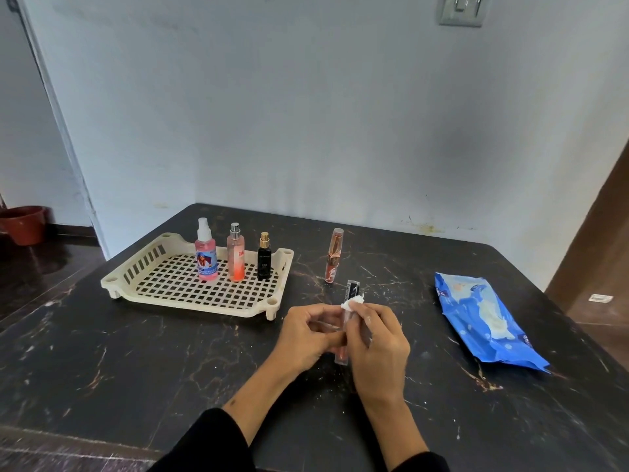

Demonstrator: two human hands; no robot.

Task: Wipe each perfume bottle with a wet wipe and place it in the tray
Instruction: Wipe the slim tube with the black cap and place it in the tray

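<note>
Both hands meet over the dark marble-look table (136, 369). The left hand (306, 335) grips a thin clear bottle (342, 356). The right hand (377, 349) pinches a white wet wipe (352, 302) against it. The cream plastic tray (170, 294), full of square holes, holds three upright bottles: pink (206, 257), peach (236, 258), black (264, 260).

A single head-worn view is given, aimed forward and down. The left hand (308, 335) and right hand (377, 345) are seen close below; the wall (306, 114) is seen well beyond them.
</note>
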